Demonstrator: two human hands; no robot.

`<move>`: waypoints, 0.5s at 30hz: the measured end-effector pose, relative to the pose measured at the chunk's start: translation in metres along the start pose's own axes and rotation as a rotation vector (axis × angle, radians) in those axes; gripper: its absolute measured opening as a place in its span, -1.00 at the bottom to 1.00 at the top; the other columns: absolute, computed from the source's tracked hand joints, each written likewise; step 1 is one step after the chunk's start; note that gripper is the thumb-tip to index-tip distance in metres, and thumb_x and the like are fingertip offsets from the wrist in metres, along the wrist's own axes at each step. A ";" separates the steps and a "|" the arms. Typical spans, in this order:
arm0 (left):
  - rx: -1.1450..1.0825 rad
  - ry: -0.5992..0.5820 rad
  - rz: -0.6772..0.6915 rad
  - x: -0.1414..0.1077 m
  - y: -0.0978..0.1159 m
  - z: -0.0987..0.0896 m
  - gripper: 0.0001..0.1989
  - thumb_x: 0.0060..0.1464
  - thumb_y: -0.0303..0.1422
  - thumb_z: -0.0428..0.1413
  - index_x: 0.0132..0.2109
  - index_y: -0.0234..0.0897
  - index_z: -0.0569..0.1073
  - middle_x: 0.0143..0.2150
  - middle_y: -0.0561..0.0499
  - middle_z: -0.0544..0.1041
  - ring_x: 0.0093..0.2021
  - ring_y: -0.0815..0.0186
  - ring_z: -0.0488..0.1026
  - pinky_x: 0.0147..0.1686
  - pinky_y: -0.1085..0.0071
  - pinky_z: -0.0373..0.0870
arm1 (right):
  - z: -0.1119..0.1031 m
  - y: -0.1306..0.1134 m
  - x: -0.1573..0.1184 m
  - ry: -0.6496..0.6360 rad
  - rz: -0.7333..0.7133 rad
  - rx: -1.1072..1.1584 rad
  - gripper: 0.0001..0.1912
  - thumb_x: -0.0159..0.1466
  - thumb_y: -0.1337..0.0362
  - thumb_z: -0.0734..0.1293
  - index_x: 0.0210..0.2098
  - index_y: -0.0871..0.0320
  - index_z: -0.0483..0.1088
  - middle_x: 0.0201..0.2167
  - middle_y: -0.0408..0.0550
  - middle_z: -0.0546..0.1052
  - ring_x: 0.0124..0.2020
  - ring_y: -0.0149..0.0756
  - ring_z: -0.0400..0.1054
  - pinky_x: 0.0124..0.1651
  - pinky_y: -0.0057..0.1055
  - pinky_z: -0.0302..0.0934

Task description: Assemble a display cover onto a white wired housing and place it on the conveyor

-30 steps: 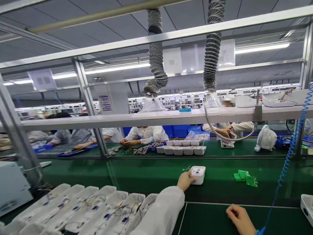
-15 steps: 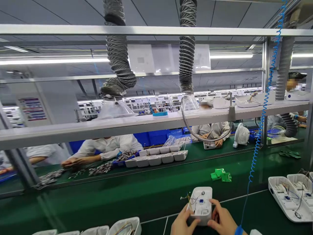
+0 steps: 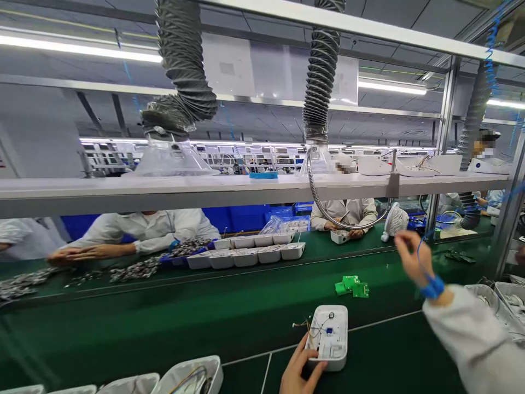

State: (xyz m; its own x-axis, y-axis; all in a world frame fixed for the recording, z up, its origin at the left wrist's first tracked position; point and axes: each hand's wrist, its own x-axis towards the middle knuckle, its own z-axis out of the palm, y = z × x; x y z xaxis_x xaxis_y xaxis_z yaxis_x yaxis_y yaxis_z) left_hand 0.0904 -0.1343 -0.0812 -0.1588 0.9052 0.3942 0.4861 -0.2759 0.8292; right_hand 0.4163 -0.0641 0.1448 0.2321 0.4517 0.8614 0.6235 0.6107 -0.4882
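A white plastic housing point(image 3: 330, 335) with small wires and a blue connector inside lies on the green mat near the front edge. My left hand point(image 3: 299, 371) grips its near left corner. My right hand point(image 3: 410, 257) is raised in the air to the right, blurred, fingers loosely curled with nothing visible in them; a blue wrist strap point(image 3: 431, 287) with a coiled blue cord sits on that wrist. Green circuit boards point(image 3: 351, 285) lie on the belt beyond the housing.
More white housings stand at the bottom left point(image 3: 188, 377) and far right point(image 3: 504, 298). Across the green conveyor point(image 3: 164, 306), people in white coats work by white trays point(image 3: 250, 253). An overhead shelf point(image 3: 205, 189), grey extraction hoses point(image 3: 320, 71) and a white fan point(image 3: 394, 220) are above and beyond.
My right hand let go of the white housing and rose up to the right. My left hand still holds the housing, which lies a little further from me. The view shifted slightly left.
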 end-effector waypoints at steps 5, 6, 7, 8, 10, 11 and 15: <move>0.021 -0.107 -0.048 0.000 0.013 -0.006 -0.78 -0.03 -0.14 0.20 -0.34 -0.18 0.58 0.26 -0.15 0.45 0.19 -0.06 0.46 0.02 0.11 0.52 | -0.038 -0.011 0.195 0.072 -0.201 -0.493 -0.67 0.32 0.34 0.18 0.01 0.25 0.43 -0.05 0.17 0.52 -0.03 -0.10 0.39 0.03 -0.20 0.26; 0.025 -0.109 -0.050 0.000 0.014 -0.006 -0.79 -0.02 -0.15 0.19 -0.35 -0.19 0.57 0.26 -0.15 0.44 0.19 -0.06 0.45 0.04 0.10 0.51 | -0.038 -0.010 0.222 -0.003 -0.182 -0.627 -0.63 0.34 0.38 0.13 0.06 0.30 0.40 0.02 0.22 0.49 0.06 -0.07 0.35 0.12 -0.17 0.20; 0.031 -0.111 -0.050 0.000 0.015 -0.006 -0.79 -0.02 -0.16 0.19 -0.35 -0.19 0.57 0.26 -0.16 0.44 0.20 -0.06 0.44 0.06 0.09 0.49 | -0.036 -0.008 0.245 -0.126 -0.153 -0.749 -0.60 0.38 0.41 0.08 0.11 0.33 0.37 0.07 0.26 0.46 0.12 -0.05 0.31 0.16 -0.15 0.15; 0.036 -0.111 -0.051 0.000 0.016 -0.006 -0.80 -0.02 -0.17 0.18 -0.35 -0.19 0.56 0.27 -0.16 0.43 0.21 -0.06 0.43 0.08 0.08 0.47 | -0.032 -0.005 0.264 -0.206 -0.142 -0.778 -0.61 0.37 0.42 0.11 0.10 0.35 0.39 0.07 0.28 0.46 0.11 -0.03 0.32 0.17 -0.14 0.15; 0.041 -0.121 -0.063 -0.001 0.018 -0.006 -0.79 0.00 -0.16 0.18 -0.34 -0.19 0.55 0.29 -0.16 0.41 0.22 -0.06 0.42 0.09 0.07 0.46 | -0.020 0.002 0.290 -0.353 -0.131 -0.819 -0.65 0.35 0.45 0.20 0.08 0.36 0.42 0.07 0.31 0.47 0.10 -0.02 0.34 0.16 -0.13 0.16; 0.040 -0.133 -0.075 -0.001 0.019 -0.006 -0.78 0.01 -0.15 0.17 -0.34 -0.19 0.55 0.30 -0.16 0.40 0.22 -0.07 0.42 0.07 0.07 0.48 | -0.012 0.005 0.298 -0.411 -0.138 -0.818 -0.67 0.33 0.46 0.25 0.06 0.36 0.43 0.06 0.30 0.48 0.09 -0.03 0.35 0.15 -0.14 0.17; 0.034 -0.164 -0.110 -0.002 0.019 -0.009 -0.76 0.03 -0.12 0.16 -0.34 -0.19 0.55 0.32 -0.17 0.36 0.27 -0.08 0.35 0.08 0.08 0.46 | 0.014 0.014 0.316 -0.544 -0.186 -0.809 -0.72 0.35 0.27 0.35 0.01 0.26 0.43 0.00 0.10 0.49 -0.01 -0.17 0.41 0.07 -0.14 0.32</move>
State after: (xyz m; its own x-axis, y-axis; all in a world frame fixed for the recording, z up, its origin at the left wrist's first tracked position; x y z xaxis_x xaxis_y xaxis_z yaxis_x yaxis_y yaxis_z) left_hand 0.0925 -0.1438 -0.0627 -0.0716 0.9705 0.2300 0.5027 -0.1640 0.8487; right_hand 0.4882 0.0966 0.4082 -0.1692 0.7543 0.6343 0.9840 0.1660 0.0650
